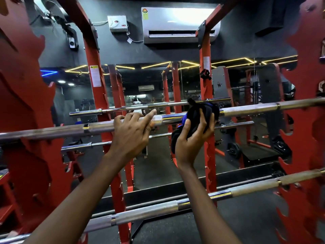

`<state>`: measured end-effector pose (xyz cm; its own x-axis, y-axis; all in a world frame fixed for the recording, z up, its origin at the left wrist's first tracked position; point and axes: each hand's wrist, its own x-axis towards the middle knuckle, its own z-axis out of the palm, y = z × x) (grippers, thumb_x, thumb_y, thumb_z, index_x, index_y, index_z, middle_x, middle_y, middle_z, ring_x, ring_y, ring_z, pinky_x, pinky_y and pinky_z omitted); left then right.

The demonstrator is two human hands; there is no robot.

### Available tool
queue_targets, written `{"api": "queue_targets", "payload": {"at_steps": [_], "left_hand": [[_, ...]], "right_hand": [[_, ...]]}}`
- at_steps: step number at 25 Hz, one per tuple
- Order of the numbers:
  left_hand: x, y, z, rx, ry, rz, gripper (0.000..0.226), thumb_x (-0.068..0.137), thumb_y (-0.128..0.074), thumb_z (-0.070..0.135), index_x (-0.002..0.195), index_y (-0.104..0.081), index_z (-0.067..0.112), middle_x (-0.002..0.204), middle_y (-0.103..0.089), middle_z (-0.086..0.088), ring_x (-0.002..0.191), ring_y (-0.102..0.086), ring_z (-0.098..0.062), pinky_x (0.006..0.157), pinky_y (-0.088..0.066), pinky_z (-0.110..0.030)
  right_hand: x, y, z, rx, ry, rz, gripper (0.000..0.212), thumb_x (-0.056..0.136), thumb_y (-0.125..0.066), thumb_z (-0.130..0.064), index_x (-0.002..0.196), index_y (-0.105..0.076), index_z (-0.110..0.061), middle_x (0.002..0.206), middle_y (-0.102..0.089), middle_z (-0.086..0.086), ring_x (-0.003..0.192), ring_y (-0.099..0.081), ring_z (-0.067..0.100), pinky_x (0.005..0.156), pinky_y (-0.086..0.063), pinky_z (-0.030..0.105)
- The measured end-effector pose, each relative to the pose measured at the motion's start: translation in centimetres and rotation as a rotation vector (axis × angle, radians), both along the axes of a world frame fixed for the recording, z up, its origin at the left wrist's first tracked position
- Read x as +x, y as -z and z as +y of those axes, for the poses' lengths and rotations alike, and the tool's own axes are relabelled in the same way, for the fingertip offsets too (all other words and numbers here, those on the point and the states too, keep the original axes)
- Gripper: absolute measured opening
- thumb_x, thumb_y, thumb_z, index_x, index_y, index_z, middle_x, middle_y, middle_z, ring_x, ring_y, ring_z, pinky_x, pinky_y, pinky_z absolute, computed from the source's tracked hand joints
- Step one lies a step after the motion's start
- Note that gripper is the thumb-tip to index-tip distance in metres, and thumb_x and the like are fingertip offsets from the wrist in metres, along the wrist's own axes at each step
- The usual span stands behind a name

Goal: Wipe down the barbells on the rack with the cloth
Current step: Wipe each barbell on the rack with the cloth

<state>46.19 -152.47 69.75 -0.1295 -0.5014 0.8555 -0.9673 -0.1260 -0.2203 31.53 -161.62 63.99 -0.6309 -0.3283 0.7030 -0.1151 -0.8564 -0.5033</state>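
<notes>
The right hand (pixel 191 136) clamps a bunched black and blue cloth (pixel 202 110), soft and thick. Its fingers and thumb are closed around the cloth from below. The cloth is folded around the shaft of the upper steel barbell (pixel 255 109).

At nine o'clock from it, the left hand (pixel 130 131) holds the same bar from above. Three fingers are curled over the shaft, and the index finger lies straight along it toward the cloth. The bar crosses the view from eight o'clock to two o'clock and rests in the flame-shaped hooks of the red painted steel rack (pixel 302 120). Between the two hands the shaft is smooth bright chrome with a short band of rough knurling. The outer parts look duller and thicker.

I judge that the step in hand is wiping this upper bar, near its middle. The next move calls for sliding the cloth along the shaft with a firm squeeze. The left hand must steady the bar so it does not roll in the hooks, and the knurled part may catch the fabric.

At six o'clock the lower steel barbell (pixel 144 211), in matte grey and bright chrome sections, lies on the same rack with no cloth on it. At twelve o'clock a mirror wall (pixel 154 88) repeats the bars.
</notes>
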Motion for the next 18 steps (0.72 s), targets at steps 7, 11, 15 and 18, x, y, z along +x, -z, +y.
{"api": "queue_targets", "payload": {"at_steps": [7,11,15,18], "left_hand": [[0.2,0.0,0.1,-0.014,0.033,0.04,0.046,0.106,-0.036,0.047,0.152,-0.035,0.044,0.122,-0.061,0.013,0.122,-0.051,-0.013,0.096,-0.029,-0.043],[0.3,0.1,-0.1,-0.037,0.036,0.049,0.045,0.106,-0.036,0.048,0.15,-0.039,0.044,0.117,-0.061,0.017,0.125,-0.05,-0.011,0.098,-0.028,-0.042],[0.1,0.3,-0.3,-0.087,0.057,0.06,0.043,0.104,-0.04,0.048,0.146,-0.046,0.043,0.116,-0.064,0.016,0.12,-0.053,-0.01,0.098,-0.028,-0.04],[0.0,0.3,-0.4,-0.089,0.09,0.108,0.041,0.103,-0.043,0.048,0.142,-0.052,0.042,0.122,-0.065,0.018,0.121,-0.055,-0.009,0.098,-0.029,-0.041]], "right_hand": [[0.1,-3.4,1.3,0.29,-0.864,-0.695,0.042,0.107,-0.042,-0.045,0.124,-0.053,-0.008,0.103,-0.065,0.007,0.086,-0.067,0.013,0.073,-0.054,0.018],[-1.4,-4.0,0.1,0.368,-1.145,-0.742,0.052,0.104,-0.035,-0.053,0.077,-0.057,-0.014,0.057,-0.059,0.0,0.053,-0.062,0.015,0.064,-0.05,0.021],[-2.1,-2.8,1.1,0.325,-0.679,-0.587,0.04,0.103,-0.059,-0.034,0.132,-0.057,-0.006,0.131,-0.062,0.013,0.117,-0.067,0.028,0.104,-0.053,0.035],[-2.2,-2.1,3.3,0.17,-0.257,-0.25,0.029,0.101,-0.065,-0.023,0.127,-0.064,-0.011,0.134,-0.049,0.006,0.117,-0.058,0.013,0.1,-0.046,0.012]]}}
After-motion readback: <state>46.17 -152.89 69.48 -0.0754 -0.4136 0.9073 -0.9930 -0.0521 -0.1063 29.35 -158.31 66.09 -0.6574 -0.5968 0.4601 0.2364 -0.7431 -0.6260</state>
